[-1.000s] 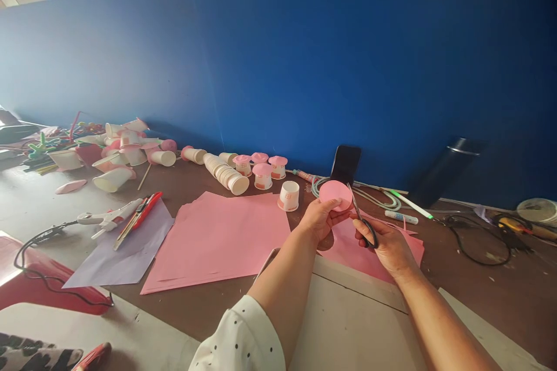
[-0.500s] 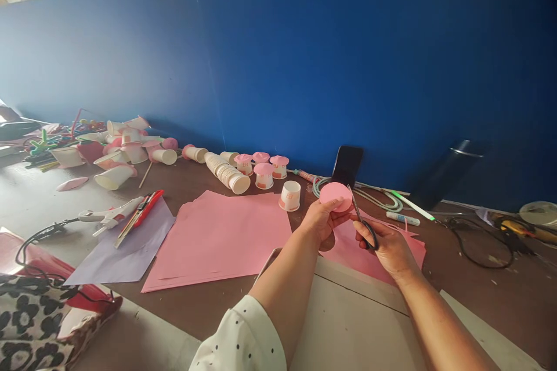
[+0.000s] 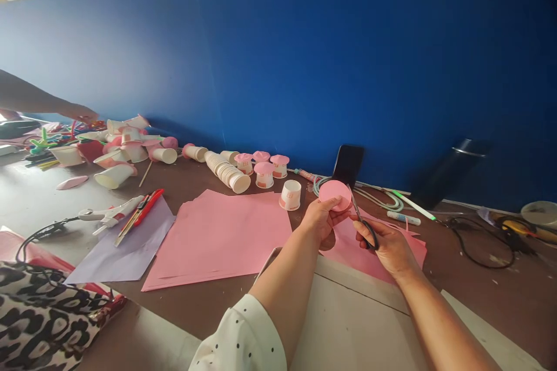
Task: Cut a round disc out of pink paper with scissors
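My left hand (image 3: 321, 219) pinches a round pink paper disc (image 3: 334, 192) near its lower edge, thumb on top. In my right hand (image 3: 389, 245) is a pair of black-handled scissors (image 3: 368, 231), fingers closed round the handles. Their blades point up and lie against the right edge of the disc; whether they bite into it I cannot tell. Beneath both hands lie pink paper offcuts (image 3: 400, 261). Left of my hands stands an upturned paper cup (image 3: 290, 196) with a small drawn window.
Pink paper sheets (image 3: 221, 237) lie at centre, beside a red utility knife (image 3: 141, 214) and a glue gun (image 3: 108, 214). Behind are stacked paper cups (image 3: 226, 173) and several cups with pink roofs (image 3: 263, 175). A phone (image 3: 348, 163) leans on the blue partition (image 3: 278, 58).
Another person's arm has come in at the far left over the pile of cups. Patterned cloth at lower left has shifted. My hands, disc and scissors have hardly moved.
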Demonstrator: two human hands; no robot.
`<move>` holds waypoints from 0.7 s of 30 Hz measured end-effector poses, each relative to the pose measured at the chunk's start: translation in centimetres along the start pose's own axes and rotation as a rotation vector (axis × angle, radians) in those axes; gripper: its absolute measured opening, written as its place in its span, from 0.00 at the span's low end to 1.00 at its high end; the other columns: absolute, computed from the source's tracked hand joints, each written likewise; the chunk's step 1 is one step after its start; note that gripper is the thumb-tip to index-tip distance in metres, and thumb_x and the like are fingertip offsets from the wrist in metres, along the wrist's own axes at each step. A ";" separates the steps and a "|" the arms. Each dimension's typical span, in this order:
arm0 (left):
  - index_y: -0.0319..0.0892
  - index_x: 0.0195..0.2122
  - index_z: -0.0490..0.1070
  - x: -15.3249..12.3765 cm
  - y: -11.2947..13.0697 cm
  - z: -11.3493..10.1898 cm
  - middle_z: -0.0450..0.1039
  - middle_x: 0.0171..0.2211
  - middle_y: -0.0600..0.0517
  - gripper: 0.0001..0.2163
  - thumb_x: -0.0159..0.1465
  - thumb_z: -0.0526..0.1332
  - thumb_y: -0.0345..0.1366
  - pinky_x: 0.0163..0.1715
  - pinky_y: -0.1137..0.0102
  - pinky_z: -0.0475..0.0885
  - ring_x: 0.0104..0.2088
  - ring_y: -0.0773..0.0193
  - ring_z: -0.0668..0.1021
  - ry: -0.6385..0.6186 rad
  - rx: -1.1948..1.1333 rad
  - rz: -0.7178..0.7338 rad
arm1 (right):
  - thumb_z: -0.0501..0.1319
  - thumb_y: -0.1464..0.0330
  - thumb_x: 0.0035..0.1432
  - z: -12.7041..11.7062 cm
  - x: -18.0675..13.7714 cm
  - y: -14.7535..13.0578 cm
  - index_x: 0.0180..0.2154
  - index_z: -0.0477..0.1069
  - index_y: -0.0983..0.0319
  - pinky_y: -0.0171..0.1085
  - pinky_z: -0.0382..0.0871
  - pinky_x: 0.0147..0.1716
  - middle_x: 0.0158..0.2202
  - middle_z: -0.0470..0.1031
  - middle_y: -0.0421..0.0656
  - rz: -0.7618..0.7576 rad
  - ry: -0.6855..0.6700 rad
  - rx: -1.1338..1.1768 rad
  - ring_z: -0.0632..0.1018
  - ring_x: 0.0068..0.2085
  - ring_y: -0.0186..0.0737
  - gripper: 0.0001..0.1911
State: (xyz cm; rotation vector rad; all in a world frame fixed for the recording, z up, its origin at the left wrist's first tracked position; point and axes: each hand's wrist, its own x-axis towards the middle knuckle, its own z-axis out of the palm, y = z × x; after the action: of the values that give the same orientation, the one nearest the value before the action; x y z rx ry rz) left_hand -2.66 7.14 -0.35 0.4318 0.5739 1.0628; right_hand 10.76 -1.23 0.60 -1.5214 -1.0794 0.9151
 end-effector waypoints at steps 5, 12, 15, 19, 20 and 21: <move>0.34 0.41 0.74 0.2 -0.1 -0.1 0.81 0.36 0.43 0.07 0.61 0.67 0.26 0.42 0.65 0.80 0.35 0.59 0.84 0.013 -0.001 0.002 | 0.76 0.46 0.39 -0.1 0.0 -0.1 0.38 0.87 0.61 0.38 0.73 0.28 0.25 0.75 0.40 -0.013 -0.005 -0.020 0.73 0.24 0.35 0.29; 0.35 0.41 0.73 0.2 0.0 0.0 0.81 0.37 0.43 0.08 0.61 0.67 0.26 0.44 0.64 0.81 0.37 0.59 0.85 0.014 -0.003 0.009 | 0.73 0.47 0.41 0.0 -0.1 -0.3 0.37 0.87 0.62 0.37 0.73 0.27 0.25 0.76 0.41 -0.014 0.011 -0.062 0.74 0.24 0.36 0.28; 0.36 0.41 0.73 0.2 0.0 0.0 0.81 0.37 0.43 0.09 0.60 0.69 0.26 0.45 0.64 0.81 0.38 0.57 0.85 0.023 0.000 0.005 | 0.73 0.48 0.41 0.1 -0.1 -0.4 0.37 0.87 0.62 0.37 0.72 0.27 0.25 0.76 0.41 -0.019 0.010 -0.075 0.74 0.24 0.36 0.28; 0.36 0.40 0.73 0.2 -0.1 0.0 0.81 0.36 0.43 0.09 0.60 0.69 0.26 0.44 0.65 0.81 0.38 0.58 0.85 0.022 -0.001 0.006 | 0.74 0.49 0.40 0.1 0.0 -0.3 0.37 0.86 0.62 0.37 0.72 0.27 0.24 0.76 0.40 -0.012 0.015 -0.059 0.73 0.24 0.36 0.27; 0.36 0.40 0.73 0.3 -0.1 0.0 0.81 0.35 0.44 0.09 0.60 0.69 0.26 0.43 0.65 0.81 0.38 0.58 0.85 0.019 -0.001 0.006 | 0.74 0.49 0.39 0.0 0.0 -0.2 0.37 0.86 0.62 0.37 0.73 0.27 0.24 0.76 0.40 -0.006 0.016 -0.048 0.73 0.25 0.36 0.27; 0.36 0.40 0.73 0.3 -0.1 -0.1 0.81 0.35 0.44 0.09 0.59 0.69 0.26 0.42 0.66 0.81 0.37 0.59 0.85 0.017 -0.002 0.007 | 0.75 0.49 0.39 0.0 0.0 -0.2 0.38 0.86 0.62 0.37 0.73 0.28 0.25 0.76 0.40 0.002 0.016 -0.037 0.74 0.25 0.36 0.28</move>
State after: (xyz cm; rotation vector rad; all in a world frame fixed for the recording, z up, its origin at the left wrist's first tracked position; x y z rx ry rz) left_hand -2.56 7.35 -0.50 0.4235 0.5864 1.0749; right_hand 10.72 -1.19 0.77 -1.5580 -1.0884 0.8875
